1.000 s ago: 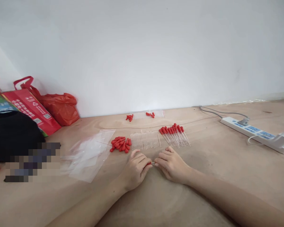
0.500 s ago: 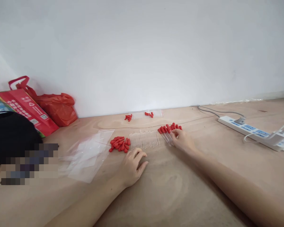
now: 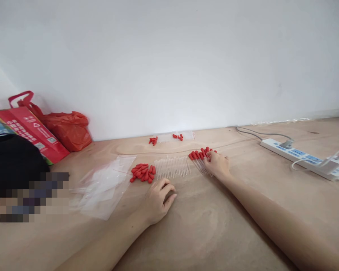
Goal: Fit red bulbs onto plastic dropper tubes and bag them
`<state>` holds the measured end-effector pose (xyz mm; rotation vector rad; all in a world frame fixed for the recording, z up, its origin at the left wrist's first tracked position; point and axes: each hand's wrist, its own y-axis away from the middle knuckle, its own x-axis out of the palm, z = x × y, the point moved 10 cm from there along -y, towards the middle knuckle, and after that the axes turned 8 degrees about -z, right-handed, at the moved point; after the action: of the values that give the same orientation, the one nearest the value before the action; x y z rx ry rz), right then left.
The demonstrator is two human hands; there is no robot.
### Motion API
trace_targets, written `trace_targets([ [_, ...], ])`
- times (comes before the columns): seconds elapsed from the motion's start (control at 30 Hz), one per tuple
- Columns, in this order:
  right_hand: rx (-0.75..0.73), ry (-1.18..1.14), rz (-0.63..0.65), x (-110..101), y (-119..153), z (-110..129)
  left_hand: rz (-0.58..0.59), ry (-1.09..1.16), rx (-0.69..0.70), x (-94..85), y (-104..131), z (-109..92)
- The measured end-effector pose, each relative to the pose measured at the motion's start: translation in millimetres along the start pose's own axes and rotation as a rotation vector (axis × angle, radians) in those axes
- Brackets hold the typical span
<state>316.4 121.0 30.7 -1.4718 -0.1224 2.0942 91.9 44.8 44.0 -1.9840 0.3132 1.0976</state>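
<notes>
My right hand (image 3: 219, 163) is at the row of droppers (image 3: 199, 155), which have red rubber bulbs and clear tubes. Its thumb and fingers are closed on a dropper among them, and the hand hides part of the row. Resting on the table, my left hand (image 3: 160, 199) is open and holds nothing, its fingers loosely bent and the thumb apart. Just beyond it lies a pile of loose red rubber bulbs (image 3: 142, 172). Beside that pile, clear thin tubes (image 3: 172, 166) lie side by side in a row.
Clear plastic bags (image 3: 107, 184) lie to the left on the wooden table. Near the wall is another clear bag with red bulbs (image 3: 153, 140) on and around it. A white power strip (image 3: 302, 156) stands right; red bags (image 3: 70, 130) and a black item (image 3: 15, 163) are left.
My right hand has shifted slightly right along the row of droppers, its fingers turned over more. The left hand has stayed in place.
</notes>
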Motion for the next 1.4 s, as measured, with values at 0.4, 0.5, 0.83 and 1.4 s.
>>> trace_targets([
  [0.4, -0.222, 0.064, 0.055, 9.2, 25.2, 69.7, 0.014, -0.020, 0.012, 2.2, 0.5, -1.7],
  [0.5, -0.172, 0.136, 0.172, 22.7, 19.5, 75.5, 0.017, -0.016, 0.009, 2.3, 0.9, -2.1],
  [0.83, -0.087, 0.162, 0.257, 33.0, 10.3, 73.8, 0.007, -0.009, 0.026, 2.0, 0.7, -4.5],
  [1.4, -0.644, -0.213, -0.273, -57.0, 89.1, 49.5, -0.201, -0.682, -0.277, -53.5, -24.8, 75.0],
])
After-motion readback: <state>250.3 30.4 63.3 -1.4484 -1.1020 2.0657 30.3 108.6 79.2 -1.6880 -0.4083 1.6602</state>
